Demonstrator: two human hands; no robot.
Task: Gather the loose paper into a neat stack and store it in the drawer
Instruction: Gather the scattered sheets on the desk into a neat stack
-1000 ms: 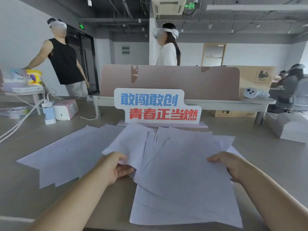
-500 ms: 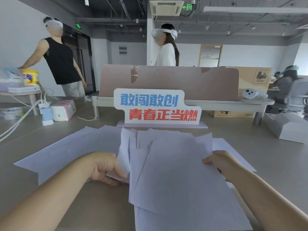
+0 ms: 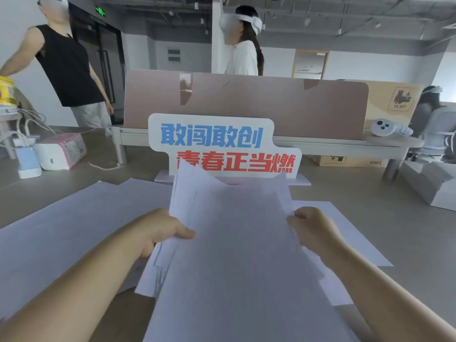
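A bundle of white paper sheets (image 3: 234, 243) is lifted off the desk in front of me, its edges uneven and its top corners overlapping the sign behind. My left hand (image 3: 158, 233) grips the bundle's left edge, thumb on top. My right hand (image 3: 313, 230) grips its right edge. More loose sheets (image 3: 61, 230) lie flat on the grey desk (image 3: 394, 218) to the left, and some lie under and to the right of the bundle. No drawer is in view.
A standing sign with blue and red characters (image 3: 222, 146) stands just behind the paper, before a brown divider (image 3: 246, 102). A tissue pack (image 3: 61, 151), a charger and cables lie far left. A white box (image 3: 434, 186) sits right. Three people stand or sit beyond.
Both hands have drawn the fanned sheets together into one bundle and raised it off the desk. My view has moved closer to the desk.
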